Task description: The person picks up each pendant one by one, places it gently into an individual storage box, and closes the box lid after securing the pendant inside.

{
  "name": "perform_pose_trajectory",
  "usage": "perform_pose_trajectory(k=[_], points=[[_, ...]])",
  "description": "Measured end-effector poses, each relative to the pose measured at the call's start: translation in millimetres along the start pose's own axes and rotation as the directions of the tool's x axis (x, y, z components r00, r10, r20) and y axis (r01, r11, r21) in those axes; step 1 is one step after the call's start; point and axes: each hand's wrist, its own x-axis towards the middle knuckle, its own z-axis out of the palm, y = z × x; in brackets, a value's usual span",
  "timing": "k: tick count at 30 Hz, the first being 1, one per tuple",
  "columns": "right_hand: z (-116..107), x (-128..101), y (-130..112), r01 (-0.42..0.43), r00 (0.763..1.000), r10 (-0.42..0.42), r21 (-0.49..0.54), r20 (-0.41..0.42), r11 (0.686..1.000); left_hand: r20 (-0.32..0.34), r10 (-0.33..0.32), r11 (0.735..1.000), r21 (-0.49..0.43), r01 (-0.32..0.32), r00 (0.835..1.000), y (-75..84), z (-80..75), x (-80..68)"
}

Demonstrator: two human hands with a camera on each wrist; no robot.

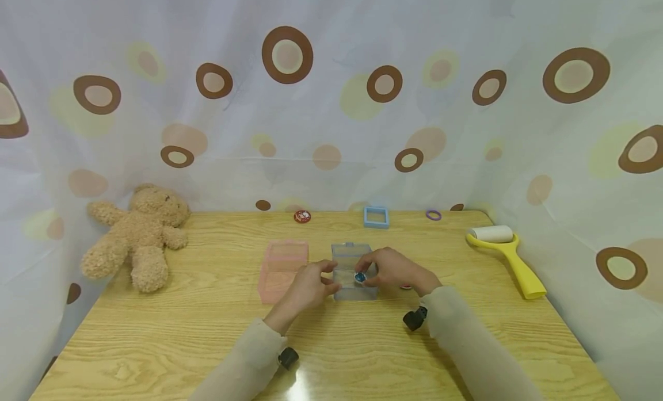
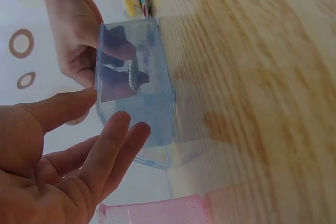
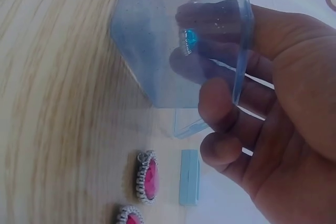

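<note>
Head view: right hand (image 1: 396, 270) pinches blue gem (image 1: 359, 277) inside blue box (image 1: 353, 271); left hand (image 1: 309, 286) relaxed, touching box.

The wooden table (image 1: 155, 343) carries a teddy bear (image 1: 137, 234), pink box (image 1: 282, 268), blue box (image 1: 352, 263) and yellow roller (image 1: 510, 257).

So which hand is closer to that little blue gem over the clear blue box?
Right. The right hand pinches the small blue gem over the clear blue plastic box; the left hand rests at the box's left side, a little away from the gem.
</note>
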Motion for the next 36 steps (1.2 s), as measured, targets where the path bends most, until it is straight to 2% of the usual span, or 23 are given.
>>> perform_pose_trajectory(k=[7,19,36], points=[[-1.0,1.6,-4.5,-0.015,1.000,0.016,-0.043,0.021,0.999,-0.002,-0.006,1.000,-0.010,0.006,1.000,-0.3,0.1,-0.6],[-0.4,2.4,-4.9,-0.020,1.000,0.021,-0.046,0.016,0.999,-0.003,-0.004,1.000,-0.012,0.004,1.000,-1.2,-0.1,-0.8],[-12.9,-7.4,1.3,-0.013,1.000,0.015,0.075,-0.024,0.997,-0.014,-0.011,1.000,0.001,0.011,1.000,-1.3,1.0,1.8]])
